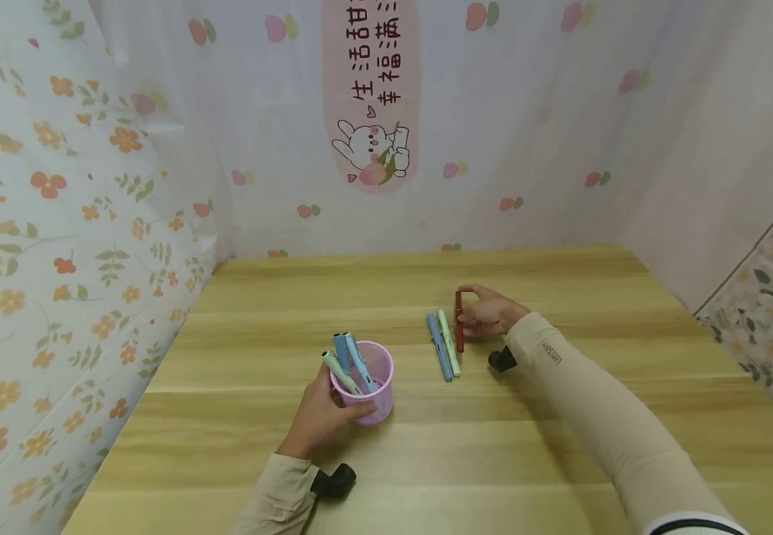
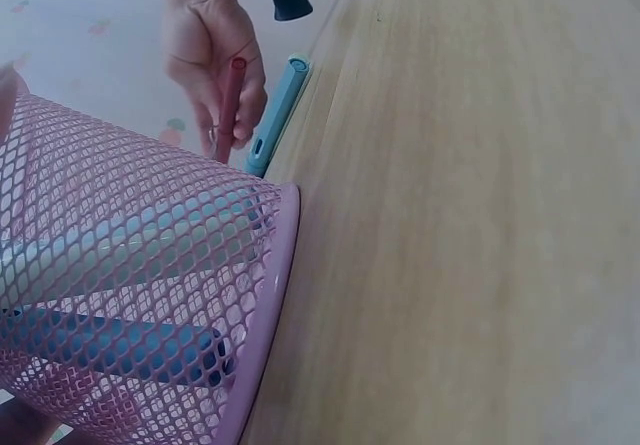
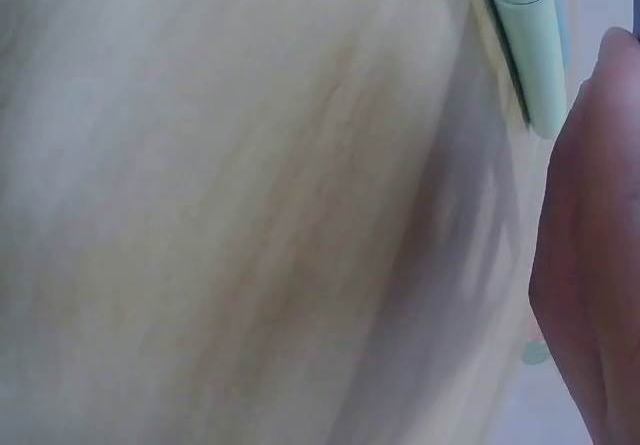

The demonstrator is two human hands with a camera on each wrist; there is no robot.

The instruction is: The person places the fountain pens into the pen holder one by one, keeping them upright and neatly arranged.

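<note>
My left hand grips a pink mesh pen holder from its left side, thumb across the front. Inside lean a pale green pen, a dark blue pen and a light blue pen. Farther right, my right hand pinches a dark red pen between thumb and fingers; the left wrist view shows this red pen too. Just left of it, a blue pen and a light green pen lie side by side on the table.
The wooden table runs back to a printed curtain. A floral curtain hangs along the left. Black wrist cameras sit on the left wrist and right wrist.
</note>
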